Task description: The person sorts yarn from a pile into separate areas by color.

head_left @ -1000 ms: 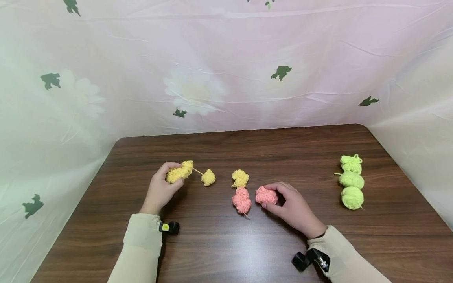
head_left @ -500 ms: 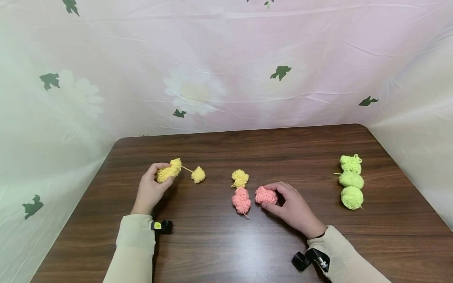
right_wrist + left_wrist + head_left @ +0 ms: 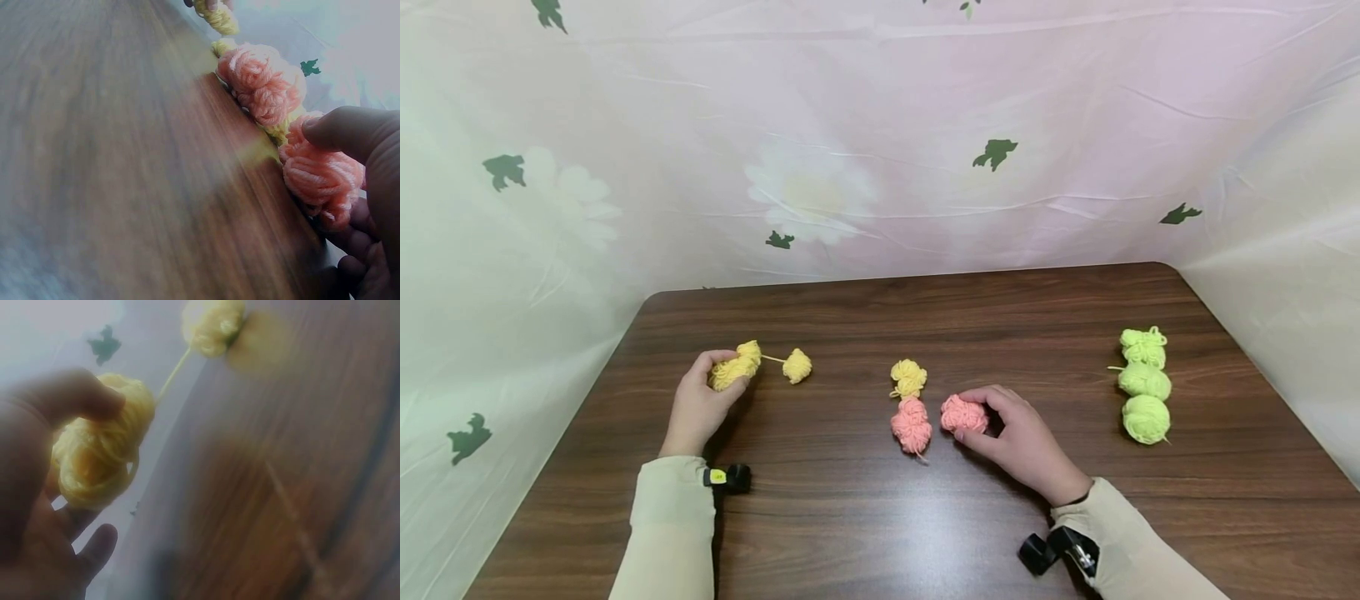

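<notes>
On the wood-grain table [image 3: 850, 533], we see the left hand [image 3: 691, 410] pinching a yellow yarn skein [image 3: 742, 363], long axis slanting away and rightward; well to its right, the right hand [image 3: 1028, 442] pinches a pink yarn bundle [image 3: 962, 414]. A smaller yellow ball [image 3: 797, 366] is just right of the skein, joined by a strand [image 3: 175, 374].

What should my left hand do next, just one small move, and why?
I'd probably bring the yellow bundle in your left hand a little closer to the small yellow ball. A thin yellow strand joins the two and looks stretched straight, so closing that gap should slacken it and make a snag less likely.
</notes>
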